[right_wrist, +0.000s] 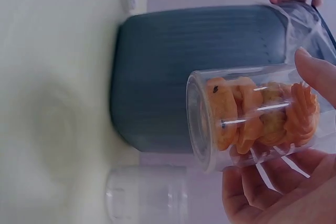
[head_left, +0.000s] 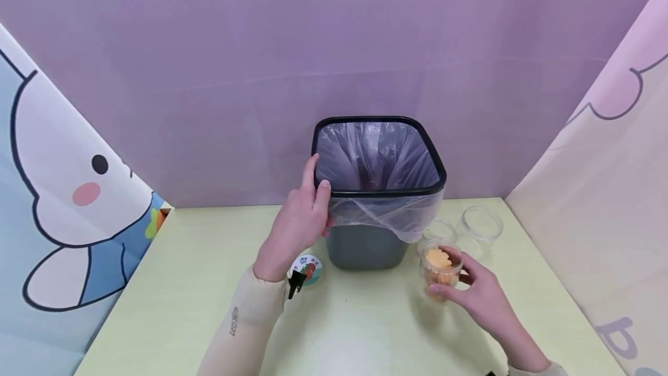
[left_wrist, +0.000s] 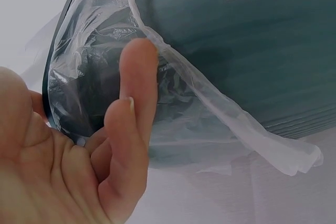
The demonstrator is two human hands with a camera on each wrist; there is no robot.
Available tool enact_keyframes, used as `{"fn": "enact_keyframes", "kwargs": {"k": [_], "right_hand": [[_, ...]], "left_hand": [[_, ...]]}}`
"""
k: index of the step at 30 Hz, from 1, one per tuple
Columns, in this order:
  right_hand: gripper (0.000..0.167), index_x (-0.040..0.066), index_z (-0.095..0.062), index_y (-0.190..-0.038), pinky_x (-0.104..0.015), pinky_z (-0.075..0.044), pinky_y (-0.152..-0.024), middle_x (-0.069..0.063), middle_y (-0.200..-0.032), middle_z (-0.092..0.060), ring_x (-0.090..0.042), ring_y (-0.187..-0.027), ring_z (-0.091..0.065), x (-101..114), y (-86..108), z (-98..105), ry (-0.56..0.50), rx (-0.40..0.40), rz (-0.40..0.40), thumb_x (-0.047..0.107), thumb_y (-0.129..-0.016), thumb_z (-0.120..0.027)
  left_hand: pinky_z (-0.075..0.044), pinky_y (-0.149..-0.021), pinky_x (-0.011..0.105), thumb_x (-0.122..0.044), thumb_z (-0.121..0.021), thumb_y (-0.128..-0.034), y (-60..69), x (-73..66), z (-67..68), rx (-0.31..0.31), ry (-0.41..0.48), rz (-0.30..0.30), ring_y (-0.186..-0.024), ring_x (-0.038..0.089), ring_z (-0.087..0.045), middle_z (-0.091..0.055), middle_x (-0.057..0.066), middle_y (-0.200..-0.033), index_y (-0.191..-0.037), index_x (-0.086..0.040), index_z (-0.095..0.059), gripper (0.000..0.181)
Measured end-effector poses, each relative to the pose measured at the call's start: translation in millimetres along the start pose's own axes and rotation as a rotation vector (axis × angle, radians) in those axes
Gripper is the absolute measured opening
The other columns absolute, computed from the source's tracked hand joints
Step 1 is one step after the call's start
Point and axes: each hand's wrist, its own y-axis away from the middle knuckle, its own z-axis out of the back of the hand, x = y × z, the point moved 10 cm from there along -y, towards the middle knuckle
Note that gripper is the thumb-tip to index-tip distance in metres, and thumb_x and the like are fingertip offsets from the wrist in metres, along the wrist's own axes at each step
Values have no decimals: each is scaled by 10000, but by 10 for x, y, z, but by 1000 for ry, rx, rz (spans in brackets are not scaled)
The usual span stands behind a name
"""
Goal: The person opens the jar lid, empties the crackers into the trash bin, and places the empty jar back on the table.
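A grey trash bin (head_left: 365, 247) with a black rim stands at the back of the table, lined with a clear plastic bag (head_left: 386, 213) folded over its rim. My left hand (head_left: 301, 219) grips the rim at the bin's near left corner. In the left wrist view, two of its fingers (left_wrist: 139, 77) lie outside against the bag. My right hand (head_left: 477, 292) holds a clear plastic jar (right_wrist: 199, 124) around its side, raised above the table beside the bin. Orange, ridged cookies (right_wrist: 252, 114) are stacked inside it. No lid shows on the jar's top.
Two clear jars stand right of the bin, one jar (head_left: 481, 228) farther right and another jar (head_left: 435, 231) partly behind the held one. A round disc (head_left: 312, 268) with a printed picture lies by my left wrist. A purple backdrop (head_left: 235, 103) rises behind the table.
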Motion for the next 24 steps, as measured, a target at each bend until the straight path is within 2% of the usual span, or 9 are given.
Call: {"fn": "enact_keyframes", "kwargs": {"k": [6,11,15,18,22,24], "right_hand": [[732,100,-537,-1422,-205,-518,-787,-151,-1267,-612,-5,-978,-584,48,-33,265,40,-38,-19,216,-780,-869],[737,83,-499,-1449,-218,-541,-718,-184,-1299,-569,76,-943,-554,113,-107,510,27,-70,-30,183,-807,-846],[736,111,-492,-1462,-210,-542,-689,-70,-1299,-568,89,-938,-550,125,-192,673,28,-92,-22,171,-816,-839],[746,123,-485,-1471,-202,-535,-679,-69,-1299,-569,89,-937,-534,123,-262,783,61,-103,-17,182,-817,-839],[770,110,-466,-1483,-191,-524,-655,-210,-1336,-552,60,-940,-518,148,-355,910,113,-106,-15,212,-818,-840],[775,115,-462,-1487,-202,-518,-635,-229,-1338,-553,-18,-949,-546,184,-406,964,139,-105,-1,228,-820,-839]], "left_hand": [[-472,-612,389,-392,-320,-1077,7,12,-7,-1,8,-3,-455,186,-607,-611,11,-573,-1596,-290,-69,586],[-473,-606,388,-397,-318,-1077,13,12,11,-7,10,-8,-454,187,-605,-607,11,-569,-1595,-294,-72,583],[-467,-584,387,-390,-324,-1078,19,7,24,-11,7,-14,-447,175,-597,-604,8,-566,-1597,-282,-75,586],[-464,-570,388,-389,-327,-1078,23,2,29,-16,6,-14,-442,171,-591,-600,8,-562,-1597,-282,-76,586],[-461,-553,395,-393,-324,-1078,24,-7,26,-17,7,-10,-438,179,-586,-594,13,-553,-1598,-285,-74,586],[-459,-549,396,-396,-320,-1078,23,-11,23,-17,5,-9,-436,180,-584,-593,12,-551,-1599,-283,-74,588]]}}
